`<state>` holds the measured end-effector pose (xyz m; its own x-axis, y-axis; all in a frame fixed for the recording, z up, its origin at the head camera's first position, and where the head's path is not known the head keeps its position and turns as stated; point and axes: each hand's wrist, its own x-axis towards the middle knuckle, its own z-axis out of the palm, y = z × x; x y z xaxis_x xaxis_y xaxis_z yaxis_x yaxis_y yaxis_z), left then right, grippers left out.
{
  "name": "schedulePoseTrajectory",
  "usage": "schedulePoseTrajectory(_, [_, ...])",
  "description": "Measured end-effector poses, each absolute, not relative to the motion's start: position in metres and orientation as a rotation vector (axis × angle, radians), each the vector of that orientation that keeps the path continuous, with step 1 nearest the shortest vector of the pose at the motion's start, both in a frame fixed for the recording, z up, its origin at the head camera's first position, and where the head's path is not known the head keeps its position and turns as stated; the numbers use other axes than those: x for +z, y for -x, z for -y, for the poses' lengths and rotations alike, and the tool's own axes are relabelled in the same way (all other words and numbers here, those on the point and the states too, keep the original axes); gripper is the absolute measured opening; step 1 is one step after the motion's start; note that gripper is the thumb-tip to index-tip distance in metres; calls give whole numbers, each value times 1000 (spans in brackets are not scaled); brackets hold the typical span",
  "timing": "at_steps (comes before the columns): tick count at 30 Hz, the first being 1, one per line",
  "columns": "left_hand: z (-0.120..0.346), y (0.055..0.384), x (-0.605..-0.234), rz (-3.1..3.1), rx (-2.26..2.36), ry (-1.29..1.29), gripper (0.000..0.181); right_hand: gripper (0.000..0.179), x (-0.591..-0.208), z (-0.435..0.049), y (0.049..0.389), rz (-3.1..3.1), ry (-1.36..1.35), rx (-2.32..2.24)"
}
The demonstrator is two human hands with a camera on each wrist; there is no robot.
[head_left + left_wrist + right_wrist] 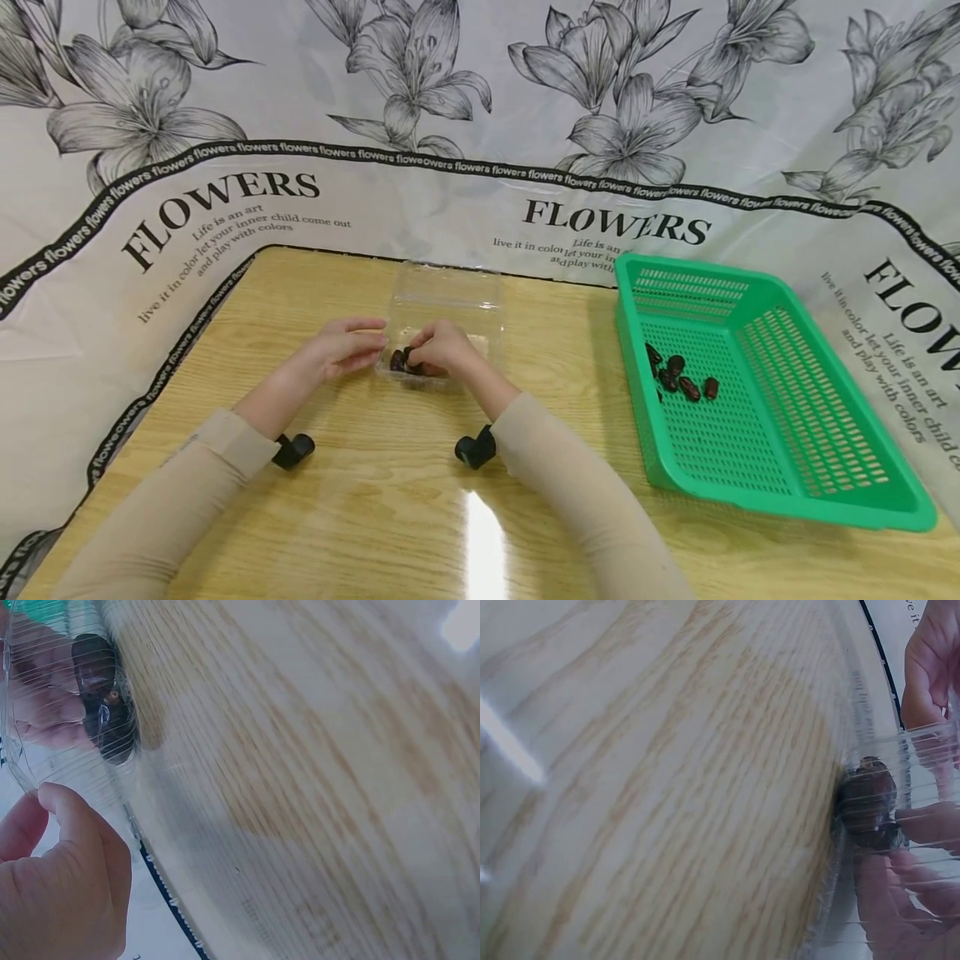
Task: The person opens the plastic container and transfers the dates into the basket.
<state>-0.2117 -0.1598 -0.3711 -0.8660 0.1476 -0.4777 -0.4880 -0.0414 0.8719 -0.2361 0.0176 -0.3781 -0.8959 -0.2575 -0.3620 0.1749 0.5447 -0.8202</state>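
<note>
On the worktop point(375, 517), the left hand point(347, 346) pinches the clear box point(450, 317) at its edge while the right hand point(444, 347) grips a dark date point(412, 364) low inside it, apparently placing it, so the next move likely calls for gentle release.

Deep brown dates point(676, 365) pop against the bright green plastic basket point(795, 507), golden wood grain streaks the table point(375, 517), beige colours both sleeves point(577, 492), and grey-black lilies point(150, 125) sprawl across white cloth point(420, 208)!

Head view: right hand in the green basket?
No, the right hand is at the dark dates in the clear plastic container.
</note>
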Motion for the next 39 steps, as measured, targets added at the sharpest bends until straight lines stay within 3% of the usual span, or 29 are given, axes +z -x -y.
schedulePoseTrajectory(24, [160,210,-368,-1799,1967,362,55,33,-333,-50,245,-2047,69,-1479])
schedulePoseTrajectory(39, [159,212,-369,-1822,1950,359,54,38,-303,-99,243,-1979,198,-1541])
